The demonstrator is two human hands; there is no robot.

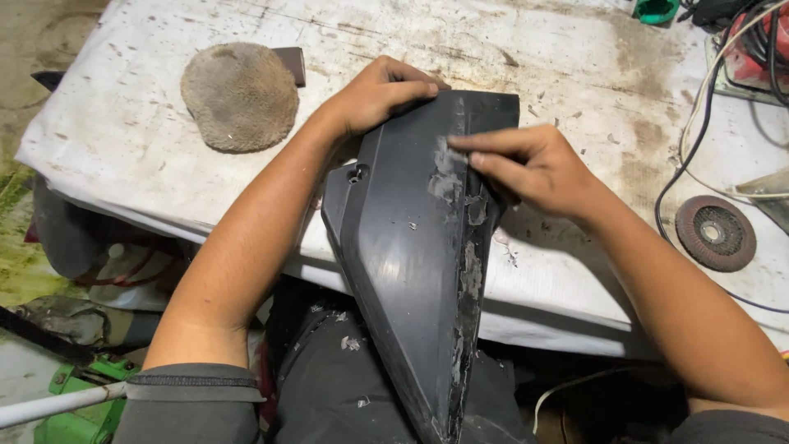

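Head view. Dark grey plastic fairing panel lies with its upper end on the surface, a dirty white cloth cover; its pointed lower end overhangs the near edge above the person's lap.

Left hand is clamped over the panel's top left corner, fingers curled on the edge. Right hand rests on the panel's central ridge, fingers extended and pressed flat on a patch of pale grey filler; whether something thin lies under the fingers cannot be told.

Right of the panel: flap sanding disc, black and white cables. Left of it: round worn buffing pad.

Risk, as judged: the unsupported lower end could tip or slide if the left hand loosens; hard rubbing could lift the flaking filler.

No packages, labels or signs can be seen.
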